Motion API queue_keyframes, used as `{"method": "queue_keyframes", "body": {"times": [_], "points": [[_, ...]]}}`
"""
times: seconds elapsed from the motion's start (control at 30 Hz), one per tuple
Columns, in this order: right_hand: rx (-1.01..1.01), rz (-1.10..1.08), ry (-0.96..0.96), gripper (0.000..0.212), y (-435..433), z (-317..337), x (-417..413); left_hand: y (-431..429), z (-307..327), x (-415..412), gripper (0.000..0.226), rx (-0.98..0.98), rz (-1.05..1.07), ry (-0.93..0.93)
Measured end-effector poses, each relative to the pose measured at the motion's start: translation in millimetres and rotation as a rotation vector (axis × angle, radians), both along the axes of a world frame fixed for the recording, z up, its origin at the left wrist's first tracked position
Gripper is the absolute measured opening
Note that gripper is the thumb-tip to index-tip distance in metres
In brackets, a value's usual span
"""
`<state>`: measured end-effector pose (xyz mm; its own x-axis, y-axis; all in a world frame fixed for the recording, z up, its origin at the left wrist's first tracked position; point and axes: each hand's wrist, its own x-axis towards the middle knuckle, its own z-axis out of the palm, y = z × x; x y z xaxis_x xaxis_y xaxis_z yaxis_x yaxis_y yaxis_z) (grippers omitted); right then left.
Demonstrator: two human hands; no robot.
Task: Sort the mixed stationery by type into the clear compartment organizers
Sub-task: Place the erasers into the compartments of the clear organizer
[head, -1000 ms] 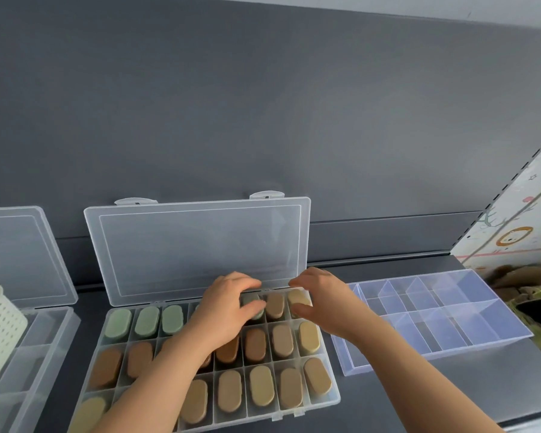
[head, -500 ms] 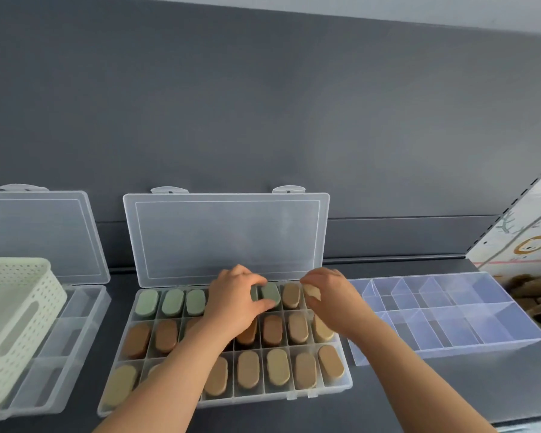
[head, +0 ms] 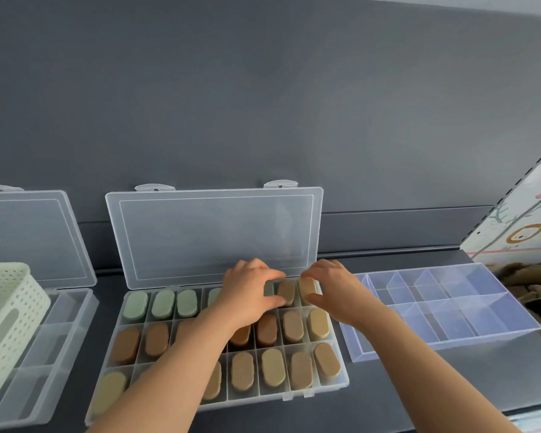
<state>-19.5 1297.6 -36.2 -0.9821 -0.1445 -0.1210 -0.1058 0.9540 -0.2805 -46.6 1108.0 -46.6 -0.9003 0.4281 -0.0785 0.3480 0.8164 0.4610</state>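
left hand, right hand pinch erasers in organizer

The left hand shifts right along the far row, its grip now hiding most of the green eraser. The right hand lowers the tan eraser deeper into the far right compartment.

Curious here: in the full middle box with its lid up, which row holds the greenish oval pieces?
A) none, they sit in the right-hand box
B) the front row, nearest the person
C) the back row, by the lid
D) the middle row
C: the green oval pieces line the back row of the middle box, just under its raised lid; the nearer rows hold brown and tan ones.
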Motion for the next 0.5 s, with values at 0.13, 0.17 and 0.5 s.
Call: {"method": "queue_keyframes", "body": {"times": [0.13,0.17,0.5], "points": [[-0.022,-0.023,0.005,0.041,1.5,-3.3,1.1,6.9,-5.0,-2.4,0.046,0.018,0.03,-0.011],[-0.026,-0.023,0.006,0.041,1.4,-3.3,2.1,7.4,-5.6,-2.4,0.045,0.026,0.037,-0.011],[-0.008,0.012,-0.003,0.038,3.5,-2.1,35.0,-27.9,3.8,27.8,0.053,0.02,0.108,0.061]]}}
